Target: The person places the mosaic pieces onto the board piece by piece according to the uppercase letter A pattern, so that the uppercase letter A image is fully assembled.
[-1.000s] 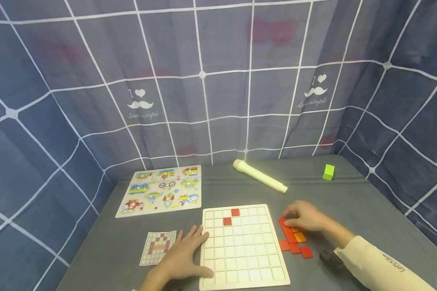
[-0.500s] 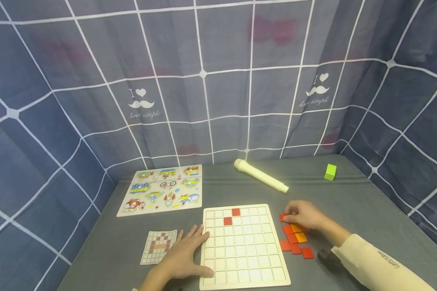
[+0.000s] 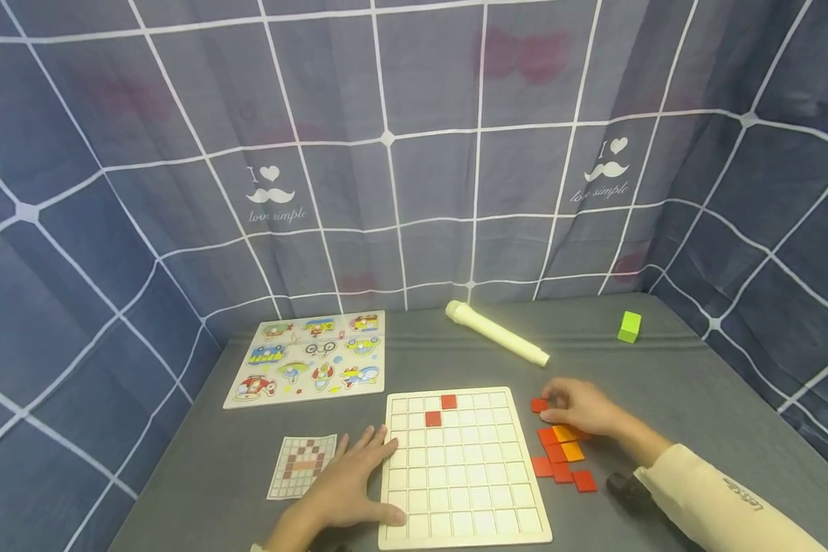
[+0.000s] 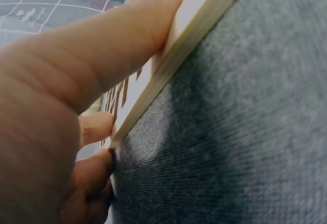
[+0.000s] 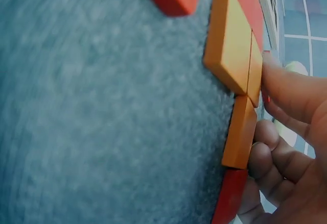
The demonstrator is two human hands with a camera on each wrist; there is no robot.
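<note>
My left hand [image 3: 345, 487] lies with fingers spread at the left edge of a pale wooden grid board [image 3: 467, 479]. Its thumb [image 4: 97, 50] rests on top of the board near the edge. Two red squares sit in the board's upper cells. Right of the board, my right hand [image 3: 583, 406] pinches a red square tile [image 3: 538, 405] between thumb and finger, at table level. Just below that hand lie several red tiles [image 3: 556, 452] and orange tiles [image 3: 571, 451]. The right wrist view shows the orange tiles [image 5: 237, 45] beside the curled fingers, with the pinched tile mostly hidden.
A pattern card [image 3: 302, 468] lies left of my left hand. Behind it is a vehicle puzzle board [image 3: 307, 359]. Toward the back are a pale microphone-shaped stick [image 3: 497, 333] and a green block [image 3: 629, 326]. Checked curtains [image 3: 428, 184] hang behind the grey table.
My right hand has slid the red tile slightly away from the cluster, leaving a gap. The left hand stays on the board. The view has shifted slightly.
</note>
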